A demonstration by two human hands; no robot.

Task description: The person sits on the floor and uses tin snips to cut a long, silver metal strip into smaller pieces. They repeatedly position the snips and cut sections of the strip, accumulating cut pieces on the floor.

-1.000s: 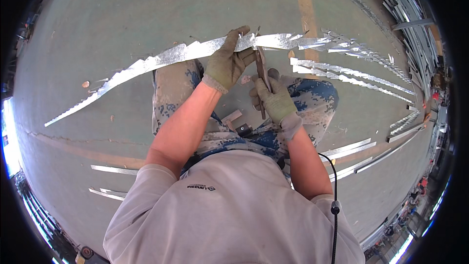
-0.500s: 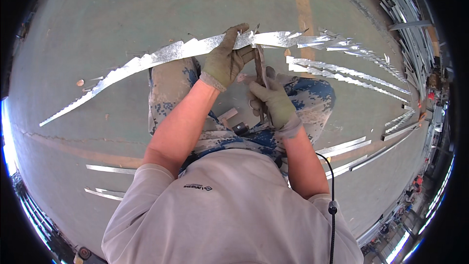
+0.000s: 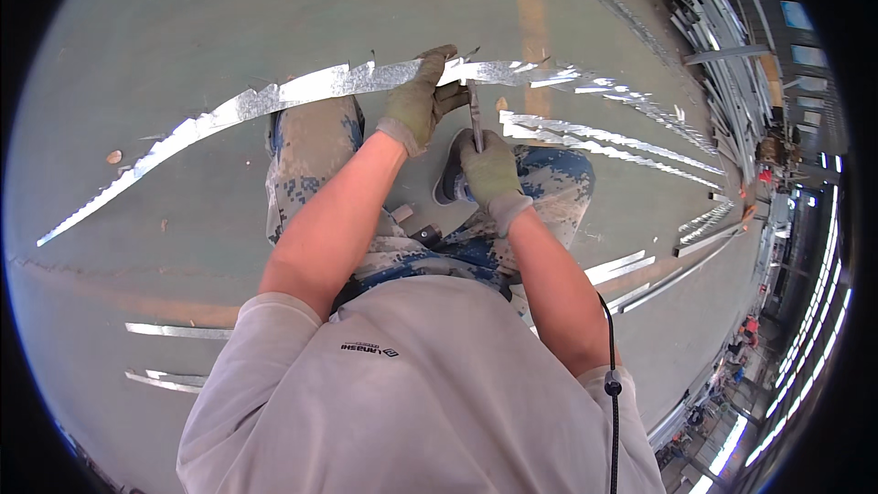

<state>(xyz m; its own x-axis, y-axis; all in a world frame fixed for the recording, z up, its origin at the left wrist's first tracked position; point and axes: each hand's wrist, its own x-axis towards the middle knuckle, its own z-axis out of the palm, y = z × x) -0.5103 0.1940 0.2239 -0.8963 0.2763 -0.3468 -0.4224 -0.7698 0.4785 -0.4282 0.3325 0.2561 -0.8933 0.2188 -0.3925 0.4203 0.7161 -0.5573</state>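
Observation:
A long, shiny sheet-metal strip (image 3: 315, 85) with notched, jagged edges stretches across in front of me, passing over my left knee. My gloved left hand (image 3: 414, 101) is closed around it near the middle, thumb along the top. In my gloved right hand (image 3: 492, 167) is a narrow dark metal tool, apparently snips (image 3: 476, 114), its handles closed in my fist. The tool's upper end meets the strip's lower edge just right of my left hand. Its jaws are too small to make out.
More notched strips (image 3: 608, 140) lie on the floor to the right. Flat metal pieces (image 3: 178, 331) rest at the lower left, others (image 3: 622, 268) at the lower right. A dark block (image 3: 425, 236) sits between my thighs. Long metal lengths (image 3: 709, 32) are piled at the far right.
The tool's spread handles have come together in my right hand, which has moved up slightly. The whole view has shifted, and my left hand stays on the strip.

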